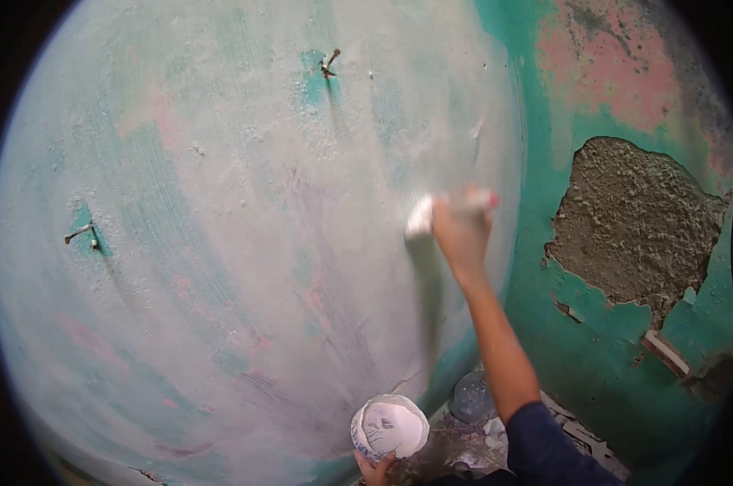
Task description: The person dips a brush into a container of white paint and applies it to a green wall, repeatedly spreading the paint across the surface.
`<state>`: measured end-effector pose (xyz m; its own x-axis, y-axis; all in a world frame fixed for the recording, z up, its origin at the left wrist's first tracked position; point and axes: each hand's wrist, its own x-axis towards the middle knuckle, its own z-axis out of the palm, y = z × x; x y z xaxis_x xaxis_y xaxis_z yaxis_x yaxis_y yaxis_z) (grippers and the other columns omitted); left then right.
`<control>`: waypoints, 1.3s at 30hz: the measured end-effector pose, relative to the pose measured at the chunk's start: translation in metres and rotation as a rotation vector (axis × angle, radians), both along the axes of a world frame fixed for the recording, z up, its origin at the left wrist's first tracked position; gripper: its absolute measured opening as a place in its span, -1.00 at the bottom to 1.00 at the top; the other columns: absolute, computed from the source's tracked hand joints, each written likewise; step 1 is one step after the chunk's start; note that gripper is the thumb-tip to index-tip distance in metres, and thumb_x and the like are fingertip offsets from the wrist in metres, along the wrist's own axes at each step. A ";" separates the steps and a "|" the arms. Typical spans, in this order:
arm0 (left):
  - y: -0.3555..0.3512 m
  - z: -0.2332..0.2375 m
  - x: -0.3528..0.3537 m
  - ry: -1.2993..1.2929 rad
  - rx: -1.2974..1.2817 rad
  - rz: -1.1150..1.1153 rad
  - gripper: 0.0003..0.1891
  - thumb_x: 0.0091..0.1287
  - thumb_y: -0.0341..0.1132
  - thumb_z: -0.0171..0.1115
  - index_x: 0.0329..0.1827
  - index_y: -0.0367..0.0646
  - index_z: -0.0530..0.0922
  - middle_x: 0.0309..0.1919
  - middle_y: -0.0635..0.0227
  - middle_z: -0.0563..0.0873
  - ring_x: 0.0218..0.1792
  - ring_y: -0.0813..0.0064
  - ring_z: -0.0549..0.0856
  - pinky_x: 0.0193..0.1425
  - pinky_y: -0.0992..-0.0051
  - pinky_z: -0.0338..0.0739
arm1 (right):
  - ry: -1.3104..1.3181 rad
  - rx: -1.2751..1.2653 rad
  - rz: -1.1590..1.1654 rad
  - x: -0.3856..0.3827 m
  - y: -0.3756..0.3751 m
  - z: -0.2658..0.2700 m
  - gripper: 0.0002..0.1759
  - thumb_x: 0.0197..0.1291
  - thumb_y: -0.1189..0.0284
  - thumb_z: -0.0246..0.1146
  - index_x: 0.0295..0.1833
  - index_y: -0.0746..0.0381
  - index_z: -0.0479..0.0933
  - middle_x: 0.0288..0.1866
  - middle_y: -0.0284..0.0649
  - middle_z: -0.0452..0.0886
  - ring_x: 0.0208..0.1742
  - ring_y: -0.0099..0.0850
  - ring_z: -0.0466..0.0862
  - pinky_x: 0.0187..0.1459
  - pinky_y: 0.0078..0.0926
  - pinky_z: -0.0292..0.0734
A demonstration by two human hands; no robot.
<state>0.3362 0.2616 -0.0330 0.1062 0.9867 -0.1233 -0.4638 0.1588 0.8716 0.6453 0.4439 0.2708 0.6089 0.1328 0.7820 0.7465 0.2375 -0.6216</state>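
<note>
My right hand (465, 235) is raised at the wall (261, 162), its fingers closed round a paintbrush. White paint covers the bristles of the paintbrush (419, 217), which are at the wall surface; whether they press on it is blurred by motion. The far tip of the handle looks red. Low in the view, my left hand (375, 470) grips a small tub of white paint (392, 425) from below and the side. The tub tilts so that its inside shows. Thin, streaky white lies over green and pink on the wall.
Two bent nails stick out of the wall, an upper nail (330, 61) and a left nail (81, 235). The green side wall (536, 324) has a rough bare patch (638, 223). Below lie a clear plastic container (472, 397) and rubble (496, 433).
</note>
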 end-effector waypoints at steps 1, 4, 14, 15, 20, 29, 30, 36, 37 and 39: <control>-0.001 -0.006 -0.001 0.008 0.008 0.002 -0.21 0.31 -0.36 0.28 0.55 -0.11 0.04 0.30 0.08 0.37 0.22 0.19 0.48 0.12 0.27 0.56 | -0.005 0.046 -0.007 0.001 0.007 0.042 -0.78 0.06 0.37 0.25 -0.25 0.31 0.50 -0.45 0.01 0.67 -0.33 -0.05 0.75 -0.27 -0.22 0.64; -0.003 -0.027 0.000 -0.051 -0.024 -0.050 -0.19 0.30 -0.39 0.29 0.56 -0.07 0.02 0.29 0.09 0.39 0.21 0.18 0.49 0.08 0.26 0.61 | 0.011 0.111 0.124 0.006 0.014 0.148 -0.70 0.06 0.33 0.25 -0.31 0.42 0.54 -0.44 0.06 0.69 -0.36 -0.02 0.74 -0.20 -0.29 0.64; -0.006 -0.024 0.021 0.028 -0.188 0.045 -0.18 0.29 -0.40 0.30 0.55 -0.07 0.02 0.29 0.09 0.38 0.21 0.16 0.50 0.09 0.24 0.61 | 0.474 0.414 0.440 -0.018 0.041 -0.022 -0.74 0.32 0.40 0.22 -0.02 0.25 0.32 -0.22 -0.19 0.54 -0.25 -0.43 0.64 -0.41 -0.52 0.60; -0.006 -0.023 0.023 0.039 -0.204 0.055 -0.18 0.29 -0.40 0.30 0.55 -0.07 0.02 0.29 0.09 0.38 0.21 0.16 0.50 0.10 0.24 0.62 | 0.643 0.378 0.494 -0.028 0.022 -0.046 -0.75 0.30 0.43 0.21 -0.04 0.25 0.31 -0.23 -0.22 0.53 -0.26 -0.41 0.63 -0.35 -0.46 0.59; -0.015 -0.020 0.029 0.086 -0.266 0.096 -0.18 0.29 -0.41 0.30 0.55 -0.07 0.03 0.29 0.09 0.38 0.21 0.15 0.50 0.10 0.23 0.62 | 0.452 0.038 0.525 -0.009 -0.015 -0.119 -0.78 0.25 0.48 0.21 -0.09 0.27 0.32 -0.28 -0.18 0.58 -0.28 -0.45 0.63 -0.24 -0.44 0.58; -0.022 -0.018 0.044 0.089 -0.155 0.148 -0.16 0.28 -0.43 0.31 0.55 -0.05 -0.01 0.30 0.10 0.35 0.19 0.14 0.51 0.07 0.20 0.64 | -0.678 0.371 0.463 0.080 -0.004 0.124 -0.76 0.23 0.42 0.36 0.02 0.18 0.68 0.01 -0.18 0.73 -0.07 -0.38 0.75 -0.02 -0.39 0.71; -0.020 -0.016 0.044 0.082 -0.156 0.149 -0.16 0.27 -0.43 0.31 0.55 -0.05 -0.01 0.29 0.10 0.35 0.19 0.14 0.51 0.07 0.20 0.64 | -0.758 0.329 0.300 0.082 -0.002 0.152 -0.77 0.22 0.40 0.37 -0.01 0.13 0.70 -0.04 -0.26 0.75 -0.14 -0.44 0.76 -0.13 -0.48 0.72; -0.019 -0.001 0.051 0.039 -0.193 0.140 -0.15 0.27 -0.43 0.31 0.55 -0.05 -0.01 0.29 0.10 0.35 0.18 0.14 0.51 0.06 0.20 0.65 | -0.999 0.354 0.212 0.080 0.024 0.178 -0.67 0.09 0.45 0.37 0.03 0.08 0.70 -0.14 -0.22 0.74 -0.17 -0.35 0.74 -0.15 -0.45 0.65; -0.019 0.001 0.050 0.032 -0.200 0.139 -0.15 0.27 -0.43 0.31 0.55 -0.05 -0.01 0.29 0.11 0.35 0.18 0.14 0.51 0.05 0.20 0.65 | -1.012 0.292 0.172 0.076 0.019 0.156 -0.66 0.08 0.44 0.36 0.03 0.08 0.70 -0.12 -0.21 0.74 -0.15 -0.32 0.74 -0.14 -0.42 0.65; -0.019 0.007 0.052 0.012 -0.213 0.135 -0.15 0.27 -0.43 0.31 0.55 -0.05 -0.01 0.29 0.11 0.35 0.18 0.14 0.52 0.05 0.20 0.65 | -1.047 0.211 0.160 0.074 0.013 0.105 -0.64 0.06 0.44 0.34 0.04 0.08 0.70 -0.08 -0.20 0.73 -0.12 -0.29 0.74 -0.12 -0.39 0.65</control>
<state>0.3878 0.2424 -0.0255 -0.0281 0.9433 -0.3307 -0.4831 0.2768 0.8307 0.7193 0.4565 0.3754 -0.3876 -0.0474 0.9206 0.8342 0.4069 0.3721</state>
